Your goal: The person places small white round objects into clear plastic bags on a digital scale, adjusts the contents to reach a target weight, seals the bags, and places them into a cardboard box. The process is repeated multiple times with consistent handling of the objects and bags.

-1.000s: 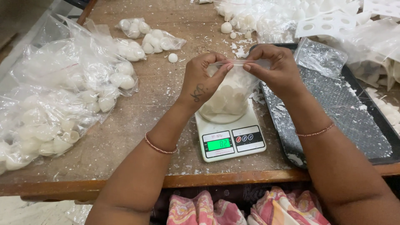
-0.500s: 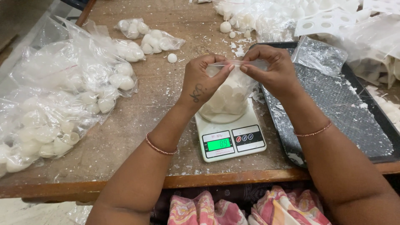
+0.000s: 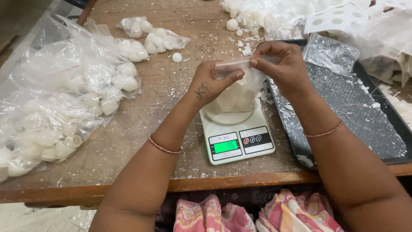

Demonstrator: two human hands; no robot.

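Hands meet over a small white kitchen scale (image 3: 238,139) that sits near the front edge of the wooden desk (image 3: 141,129). The left hand (image 3: 210,83) and the right hand (image 3: 281,64) each pinch the top strip of a small clear plastic bag (image 3: 238,92), thumb and forefinger closed on it from either side, so both grips are shut on the bag's mouth. The bag hangs straight down between them, packed with round white pieces, and its bottom rests on the round platform of the scale, whose green display is lit. Each wrist wears a thin bangle, and the left wrist shows a small tattoo. Just to the right of the scale lies a black tray (image 3: 377,124) with a textured floor, dusted with white crumbs; an empty clear bag (image 3: 330,51) lies crumpled at its far end. On the left side of the desk a heap of large clear bags (image 3: 60,103) filled with the same white pieces spreads toward the edge, and two smaller filled bags (image 3: 150,36) lie farther back. One loose white ball (image 3: 177,57) sits on the wood near them, well apart from the hands, and a few more lie farther back. White crumbs scatter across the desk. Pink patterned cloth (image 3: 249,212) shows below the front edge.
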